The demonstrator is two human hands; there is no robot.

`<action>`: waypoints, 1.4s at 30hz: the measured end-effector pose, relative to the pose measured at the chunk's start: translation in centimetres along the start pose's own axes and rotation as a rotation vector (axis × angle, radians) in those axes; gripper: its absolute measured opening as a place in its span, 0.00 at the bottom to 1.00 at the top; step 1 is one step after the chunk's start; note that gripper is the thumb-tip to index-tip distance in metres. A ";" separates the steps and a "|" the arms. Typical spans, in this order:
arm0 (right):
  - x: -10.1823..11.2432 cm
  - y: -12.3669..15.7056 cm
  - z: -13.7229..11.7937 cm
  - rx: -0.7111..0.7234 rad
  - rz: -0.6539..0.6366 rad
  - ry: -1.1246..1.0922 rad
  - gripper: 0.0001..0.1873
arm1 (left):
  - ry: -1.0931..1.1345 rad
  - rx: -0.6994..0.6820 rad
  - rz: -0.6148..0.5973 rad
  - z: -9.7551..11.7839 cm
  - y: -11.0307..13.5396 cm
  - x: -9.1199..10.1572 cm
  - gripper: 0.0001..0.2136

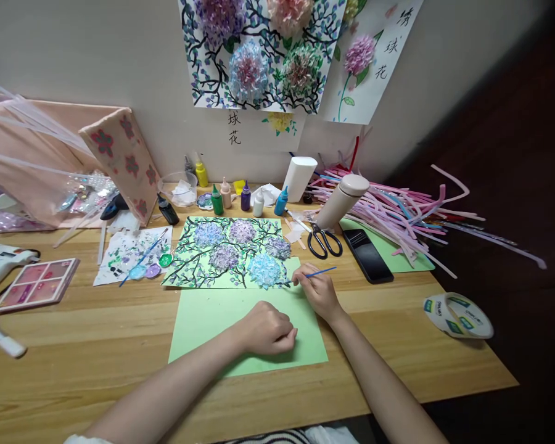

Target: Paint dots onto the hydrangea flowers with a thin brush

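Observation:
My right hand point(317, 290) pinches a thin blue paintbrush point(321, 272) whose tip reaches the lower right corner of a painted sheet with hydrangea flowers point(231, 253). My left hand point(266, 330) rests as a loose fist on a plain light green sheet of paper point(203, 320) in front of me. Nothing shows inside its fingers.
Small paint bottles point(245, 197), a white box point(299, 177), a beige flask point(340, 200), scissors point(324, 242), a black phone point(367, 255) and a heap of pink strips point(398, 209) lie behind. A paint-smeared palette sheet point(129, 256), makeup palette point(37, 283), glue gun point(2, 262) and tape roll point(457, 316) lie around.

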State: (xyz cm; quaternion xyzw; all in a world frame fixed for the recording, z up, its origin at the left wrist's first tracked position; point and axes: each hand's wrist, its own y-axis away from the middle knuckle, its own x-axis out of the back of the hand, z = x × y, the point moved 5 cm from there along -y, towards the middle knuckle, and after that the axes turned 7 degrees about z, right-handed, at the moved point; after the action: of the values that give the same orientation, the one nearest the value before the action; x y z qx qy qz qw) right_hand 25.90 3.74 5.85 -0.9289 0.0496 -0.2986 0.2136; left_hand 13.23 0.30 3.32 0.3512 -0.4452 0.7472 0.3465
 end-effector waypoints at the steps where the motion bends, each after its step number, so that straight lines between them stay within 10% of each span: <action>1: 0.0 0.0 0.0 0.004 -0.004 0.001 0.16 | 0.000 0.001 0.002 0.0 0.0 0.0 0.15; 17: -0.4 -0.3 -3.1 0.103 0.168 -0.136 0.15 | -0.228 0.038 0.103 -0.5 2.9 2.9 0.13; 26: -14.2 -7.0 -15.2 0.287 -0.175 -0.317 0.13 | -0.345 0.099 0.073 -3.6 9.0 5.7 0.12; 31: -22.5 -9.1 -17.4 0.292 -0.276 -0.196 0.14 | -0.355 0.131 0.044 -4.3 9.2 5.6 0.12; 42: -26.5 -9.2 -16.0 0.264 -0.410 0.084 0.15 | -0.328 0.176 0.150 -5.7 9.9 5.7 0.13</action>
State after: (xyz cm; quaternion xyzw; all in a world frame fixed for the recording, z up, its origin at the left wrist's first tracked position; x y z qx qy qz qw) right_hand -5.26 11.98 7.29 -0.8702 -0.1707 -0.3779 0.2660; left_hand 0.78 3.06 1.87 0.4632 -0.4536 0.7396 0.1807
